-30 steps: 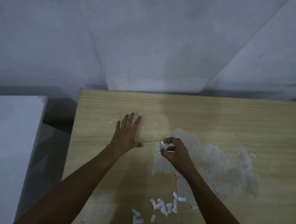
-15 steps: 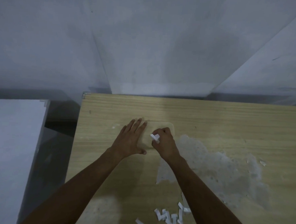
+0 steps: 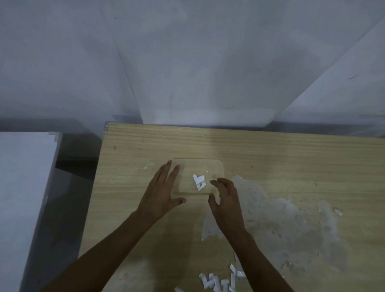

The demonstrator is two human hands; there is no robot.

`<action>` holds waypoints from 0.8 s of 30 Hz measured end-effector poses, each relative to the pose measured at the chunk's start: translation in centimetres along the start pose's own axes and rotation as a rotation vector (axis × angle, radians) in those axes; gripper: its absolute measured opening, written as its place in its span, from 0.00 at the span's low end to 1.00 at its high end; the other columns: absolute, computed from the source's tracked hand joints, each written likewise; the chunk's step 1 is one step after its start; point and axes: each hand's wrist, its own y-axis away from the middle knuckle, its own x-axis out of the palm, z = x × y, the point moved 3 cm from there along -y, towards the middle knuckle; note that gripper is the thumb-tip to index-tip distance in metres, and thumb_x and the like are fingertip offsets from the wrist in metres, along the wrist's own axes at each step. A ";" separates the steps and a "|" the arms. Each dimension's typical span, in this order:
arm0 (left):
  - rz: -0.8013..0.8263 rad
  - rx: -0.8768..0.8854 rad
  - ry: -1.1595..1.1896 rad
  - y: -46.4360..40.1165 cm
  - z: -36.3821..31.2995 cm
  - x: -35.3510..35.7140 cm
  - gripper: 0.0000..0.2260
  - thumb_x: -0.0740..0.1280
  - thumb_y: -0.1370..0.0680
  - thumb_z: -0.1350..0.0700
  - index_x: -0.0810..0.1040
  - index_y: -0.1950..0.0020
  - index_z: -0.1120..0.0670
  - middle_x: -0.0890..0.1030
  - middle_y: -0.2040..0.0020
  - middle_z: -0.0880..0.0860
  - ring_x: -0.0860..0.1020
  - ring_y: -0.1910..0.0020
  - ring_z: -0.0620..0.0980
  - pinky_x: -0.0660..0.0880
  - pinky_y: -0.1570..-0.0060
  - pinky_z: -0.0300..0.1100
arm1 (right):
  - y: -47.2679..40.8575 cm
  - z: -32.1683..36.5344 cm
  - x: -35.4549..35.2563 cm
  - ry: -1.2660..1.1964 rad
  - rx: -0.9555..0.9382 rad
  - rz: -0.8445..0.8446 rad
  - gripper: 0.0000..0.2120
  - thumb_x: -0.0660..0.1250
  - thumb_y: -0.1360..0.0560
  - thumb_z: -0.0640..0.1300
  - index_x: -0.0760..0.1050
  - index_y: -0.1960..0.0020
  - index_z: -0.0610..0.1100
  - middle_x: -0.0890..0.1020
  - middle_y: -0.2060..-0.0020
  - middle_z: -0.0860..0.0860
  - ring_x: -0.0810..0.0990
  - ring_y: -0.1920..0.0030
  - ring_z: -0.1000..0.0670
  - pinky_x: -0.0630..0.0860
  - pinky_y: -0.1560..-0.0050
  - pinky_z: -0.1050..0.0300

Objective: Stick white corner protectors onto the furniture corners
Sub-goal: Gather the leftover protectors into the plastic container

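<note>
A clear plastic tray [image 3: 215,169] sat on the wooden worktop [image 3: 276,154], and everything else is placed from it. Inside it lay a few white pieces [image 3: 199,182], bent strips that looked like corner protectors or their peeled backing; which of the two could not be told. The left hand [image 3: 162,195] lay flat against the tray's left edge, fingers [image 3: 171,173] straight and together, thumb stretched along the near rim, steadying it. The right hand [image 3: 226,199] hovered just right of the tray, its fingers [image 3: 216,182] loosely curled and holding nothing, tips near the white pieces. Nearer the person than the tray, a scatter of white scraps [image 3: 217,285] lay on the worktop, and to the tray's right the surface showed a pale patch [image 3: 294,218] where the veneer was worn away. At the worktop's far left corner [image 3: 106,125] a small protector seemed already fitted. Judging from this, the step in hand was sorting or dropping pieces into the tray. The next move would likely call for pinching one small piece cleanly between thumb and forefinger, with the tray held from sliding.
</note>
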 end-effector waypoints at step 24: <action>0.006 -0.182 0.492 6.8 -1.4 -0.2 0.33 0.71 0.25 0.57 0.59 0.24 0.56 0.61 0.24 0.56 0.62 0.26 0.53 0.66 0.31 0.55 | 6.1 -1.4 -1.6 -0.204 0.320 0.066 0.23 0.64 0.22 0.41 0.66 0.28 0.45 0.71 0.32 0.47 0.75 0.39 0.51 0.72 0.42 0.59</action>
